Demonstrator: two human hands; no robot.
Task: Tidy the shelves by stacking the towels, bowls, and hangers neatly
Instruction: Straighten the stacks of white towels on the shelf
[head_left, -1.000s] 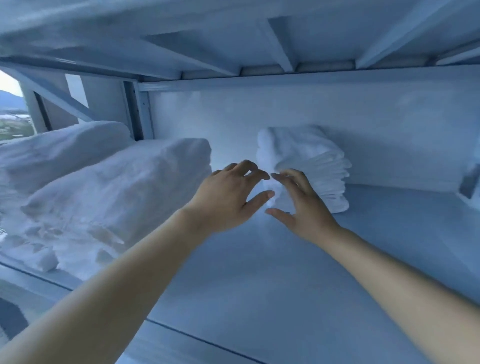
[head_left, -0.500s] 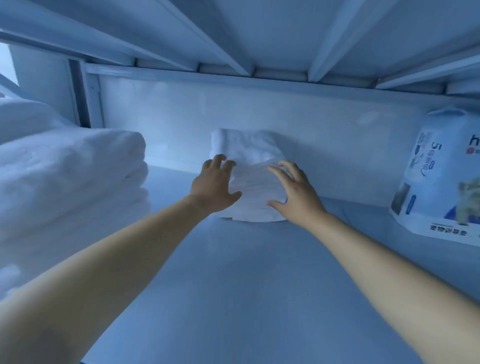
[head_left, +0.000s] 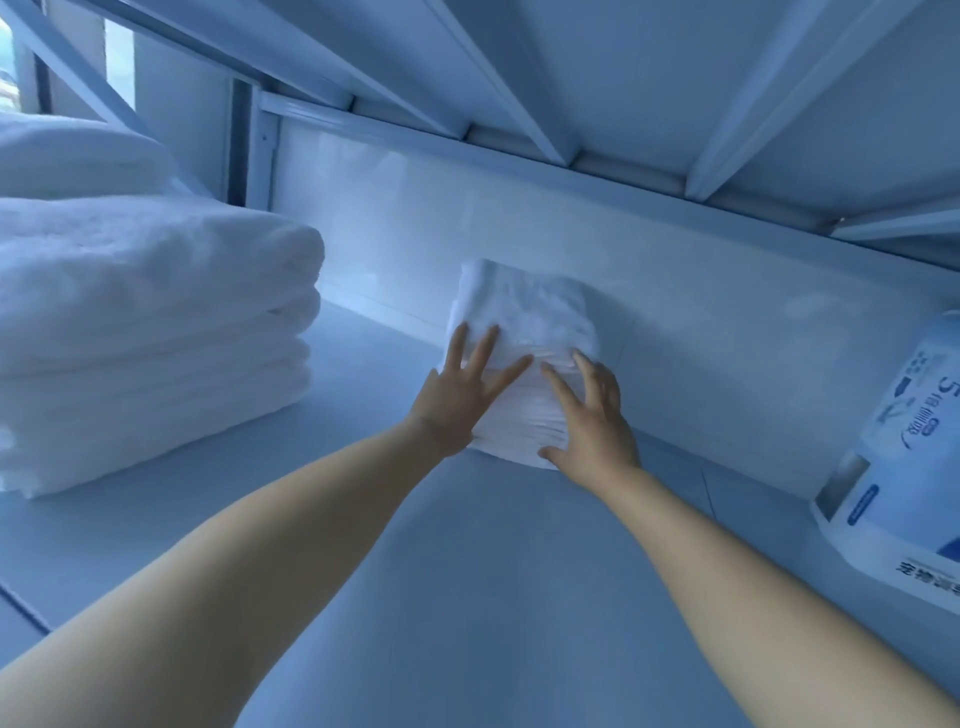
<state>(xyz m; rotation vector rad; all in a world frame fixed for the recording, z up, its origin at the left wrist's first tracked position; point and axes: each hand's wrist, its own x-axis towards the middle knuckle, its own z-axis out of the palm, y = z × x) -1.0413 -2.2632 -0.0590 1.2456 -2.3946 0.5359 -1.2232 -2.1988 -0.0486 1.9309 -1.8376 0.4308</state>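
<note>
Head camera view, looking into a pale blue metal shelf (head_left: 467, 582) from the front, with two bare forearms reaching in from the bottom edge.

At the back of the shelf, touching or just beside the white rear panel (head_left: 519, 208), sits a small stack of folded white towels (head_left: 524, 312). The top towel is fluffy and a little rumpled. The thinner folded layers below it face the camera.

The left hand (head_left: 460, 400) lies flat against the front left of this stack. Its fingers are straight and spread apart, with the tips reaching the top towel. It presses on the stack and grips nothing.

The right hand (head_left: 597, 421) rests on the front right of the same stack. Its fingers are also apart and only slightly bent. The thumb points low toward the bottom edge of the stack, near the shelf surface. It holds nothing either. The two hands sit side by side, with the index fingertips close together in the middle of the stack.

On the left of the shelf, well apart from the hands, stands a large pile of thick folded white towels (head_left: 156, 332), neatly layered. Another folded white towel (head_left: 67, 150) shows behind and above it.

At the right edge is a white and blue plastic-wrapped package (head_left: 904, 467) with printed text, cut off by the frame.

Overhead is the ribbed underside of the next shelf (head_left: 623, 67).
</note>
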